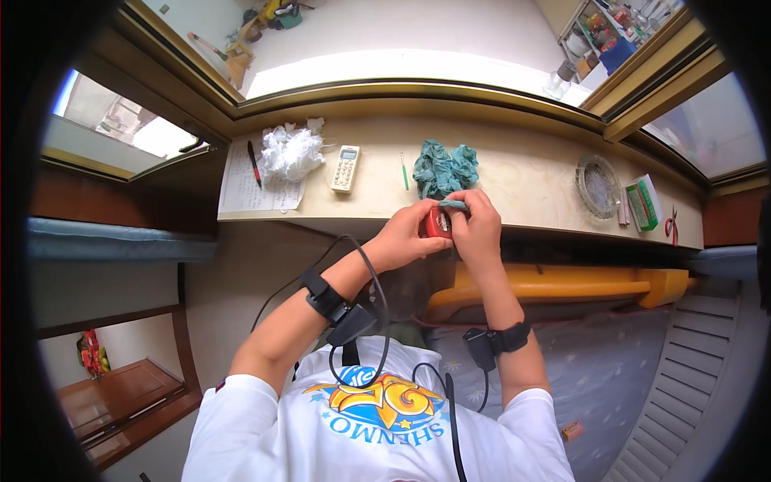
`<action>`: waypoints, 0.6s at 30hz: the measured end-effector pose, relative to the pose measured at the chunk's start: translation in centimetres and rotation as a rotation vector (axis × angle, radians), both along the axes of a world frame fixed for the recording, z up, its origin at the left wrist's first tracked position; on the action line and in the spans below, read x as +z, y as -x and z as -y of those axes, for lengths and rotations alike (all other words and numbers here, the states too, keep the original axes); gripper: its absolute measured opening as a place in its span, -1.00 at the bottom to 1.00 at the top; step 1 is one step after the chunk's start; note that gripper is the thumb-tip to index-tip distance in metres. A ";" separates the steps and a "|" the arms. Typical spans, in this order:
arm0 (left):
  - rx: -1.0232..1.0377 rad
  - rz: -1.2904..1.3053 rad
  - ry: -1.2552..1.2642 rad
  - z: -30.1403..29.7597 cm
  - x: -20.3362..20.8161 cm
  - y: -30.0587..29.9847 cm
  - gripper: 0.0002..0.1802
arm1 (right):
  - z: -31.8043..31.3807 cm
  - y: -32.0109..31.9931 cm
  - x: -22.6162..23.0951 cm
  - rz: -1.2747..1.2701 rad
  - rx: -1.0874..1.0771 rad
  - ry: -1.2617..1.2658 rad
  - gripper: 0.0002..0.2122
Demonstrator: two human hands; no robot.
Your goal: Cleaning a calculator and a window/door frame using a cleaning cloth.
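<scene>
Head view: from where I stand, both hands meet at the middle of the frame, over the near edge of a pale shelf. The left hand has its fingers closed around a small red object; the right hand, fingers bent nearly closed, pinches a teal scrap at its top. I can't tell how firmly the right thumb presses the red object. Just above sits a crumpled teal heap, with a green stick to its left. Toward upper left lie a handset and white crumpled paper; at right, a glass dish and red-handled scissors.
</scene>
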State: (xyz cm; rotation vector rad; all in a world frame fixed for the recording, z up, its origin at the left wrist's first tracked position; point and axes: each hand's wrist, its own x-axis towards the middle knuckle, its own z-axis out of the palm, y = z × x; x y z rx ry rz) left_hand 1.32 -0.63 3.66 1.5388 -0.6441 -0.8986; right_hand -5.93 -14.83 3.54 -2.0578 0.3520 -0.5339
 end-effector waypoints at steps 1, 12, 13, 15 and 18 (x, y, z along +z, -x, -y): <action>-0.012 0.019 -0.088 0.3 0.3 -0.4 -0.48 | 0.4 -0.2 -0.3 0.026 0.000 0.028 -0.89; 0.214 0.545 -0.052 -0.2 -2.2 -2.7 -0.44 | -6.2 4.3 6.9 -0.425 0.556 -0.358 -0.66; 0.226 0.590 -0.080 -0.1 -2.2 -2.9 -0.44 | -6.8 4.1 6.1 -0.481 0.585 -0.458 -0.69; 0.250 0.665 -0.097 -0.3 -2.3 -3.2 -0.45 | -7.8 3.5 5.4 -0.421 0.617 -0.609 -0.68; 0.295 0.710 -0.109 -0.6 -2.8 -3.3 -0.45 | -9.3 2.5 6.8 -0.318 0.704 -0.825 -0.68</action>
